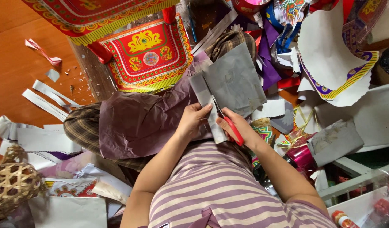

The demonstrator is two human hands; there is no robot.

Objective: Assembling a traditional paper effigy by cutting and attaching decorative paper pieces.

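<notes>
From the head camera we look down on a person in a purple-and-white striped shirt (228, 185), seated among heaps of coloured paper on an orange-brown floor (10, 63).

Our left hand (193, 120) is closed on the near edge of a grey paper sheet (234, 80), thumb on top and fingers curled beneath, pinching the narrow strip on the left side of the cut. Our right hand (238, 126) is wrapped around red-handled scissors (228, 124), fingers through the loops; the blades run up into the sheet, and we cannot tell how far apart they stand. The grey sheet is held up over the lap, just above a crumpled purple-brown paper (139, 122) that drapes across the checked trousers (80, 128).

Beyond the sheet, toward the far side of the floor, lies a red and yellow ornamented paper panel (148, 55), with a larger red and yellow panel (91, 17) behind it. To the right sits a curved white paper piece (325, 55) with a purple and yellow border, near loose purple scraps (268, 63). White paper strips (46, 99) and small offcuts lie on the floor at the left, well apart from the hands. A woven bamboo frame (13, 183) rests at the near left corner. Another folded grey sheet (333, 141) lies to the right of the right forearm.
</notes>
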